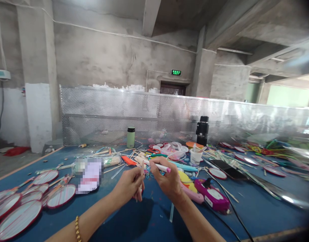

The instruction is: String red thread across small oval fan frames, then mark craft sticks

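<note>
While the left hand [129,185] pinches a pale stick [141,174], the right hand [166,179] grips a pink-tipped white pen [161,166].

Single head-worn view, facing forward and slightly down, close over the blue table [257,208], wall beyond

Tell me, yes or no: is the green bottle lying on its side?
No, the green bottle stands upright on the blue table in front of the perforated metal screen.
</note>
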Tool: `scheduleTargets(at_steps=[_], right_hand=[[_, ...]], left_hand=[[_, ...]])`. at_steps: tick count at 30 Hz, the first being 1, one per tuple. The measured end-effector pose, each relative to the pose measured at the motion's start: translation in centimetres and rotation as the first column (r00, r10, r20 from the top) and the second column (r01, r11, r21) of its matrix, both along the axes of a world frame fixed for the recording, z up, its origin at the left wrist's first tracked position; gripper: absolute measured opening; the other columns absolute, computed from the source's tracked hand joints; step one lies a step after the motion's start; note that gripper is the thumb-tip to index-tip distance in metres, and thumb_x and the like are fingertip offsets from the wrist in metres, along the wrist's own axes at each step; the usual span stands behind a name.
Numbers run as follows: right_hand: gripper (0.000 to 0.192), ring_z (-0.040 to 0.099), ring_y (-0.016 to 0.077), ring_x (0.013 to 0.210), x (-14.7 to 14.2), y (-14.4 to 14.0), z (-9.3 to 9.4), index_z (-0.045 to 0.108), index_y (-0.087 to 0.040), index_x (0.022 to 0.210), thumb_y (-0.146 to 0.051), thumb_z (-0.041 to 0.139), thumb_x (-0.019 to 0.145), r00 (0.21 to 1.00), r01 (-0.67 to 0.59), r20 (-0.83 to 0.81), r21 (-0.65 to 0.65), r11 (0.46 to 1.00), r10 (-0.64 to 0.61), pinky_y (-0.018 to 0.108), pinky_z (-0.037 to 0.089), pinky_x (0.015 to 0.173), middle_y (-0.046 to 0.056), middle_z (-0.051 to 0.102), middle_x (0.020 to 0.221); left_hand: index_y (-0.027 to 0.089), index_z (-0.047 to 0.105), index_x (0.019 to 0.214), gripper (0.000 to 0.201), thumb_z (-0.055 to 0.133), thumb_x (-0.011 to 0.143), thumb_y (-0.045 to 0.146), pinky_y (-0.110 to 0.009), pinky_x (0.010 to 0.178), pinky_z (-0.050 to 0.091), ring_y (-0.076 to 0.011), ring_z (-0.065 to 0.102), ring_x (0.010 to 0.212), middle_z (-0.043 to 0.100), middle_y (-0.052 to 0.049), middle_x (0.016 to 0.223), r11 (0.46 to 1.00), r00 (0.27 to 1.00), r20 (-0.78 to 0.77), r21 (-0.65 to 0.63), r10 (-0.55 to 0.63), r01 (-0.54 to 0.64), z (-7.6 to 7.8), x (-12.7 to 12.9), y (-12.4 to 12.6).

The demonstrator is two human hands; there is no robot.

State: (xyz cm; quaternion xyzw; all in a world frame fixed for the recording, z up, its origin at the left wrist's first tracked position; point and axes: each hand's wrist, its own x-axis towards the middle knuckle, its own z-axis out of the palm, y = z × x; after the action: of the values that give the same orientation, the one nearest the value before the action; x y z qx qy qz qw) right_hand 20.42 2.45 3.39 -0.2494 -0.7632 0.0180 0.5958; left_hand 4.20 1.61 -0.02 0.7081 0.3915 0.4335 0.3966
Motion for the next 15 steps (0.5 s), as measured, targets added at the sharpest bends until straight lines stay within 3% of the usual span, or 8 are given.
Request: scheduleTargets(at_steps=[15], right_hand=[[0.018,0.062,0.0138,0.064,0.01,-0.12,0.04,0.070,-0.018,0.081,-0.023,0.055,0.091,0.999,-0.014,0.032,-0.033,0.999,0.015,0.024,0.046,0.061,0.002,0.070,0.073]], left_hand=[[0.020,0.048,0.072,0.034,0.049,0.089,0.049,-0.018,0.036,0.039,-0.0143,0.062,0.039,0.060,0.002,0.050,1.000,1.000,-0.001,0.008,-0.005,0.005,-0.03,-0.04,0.04]])
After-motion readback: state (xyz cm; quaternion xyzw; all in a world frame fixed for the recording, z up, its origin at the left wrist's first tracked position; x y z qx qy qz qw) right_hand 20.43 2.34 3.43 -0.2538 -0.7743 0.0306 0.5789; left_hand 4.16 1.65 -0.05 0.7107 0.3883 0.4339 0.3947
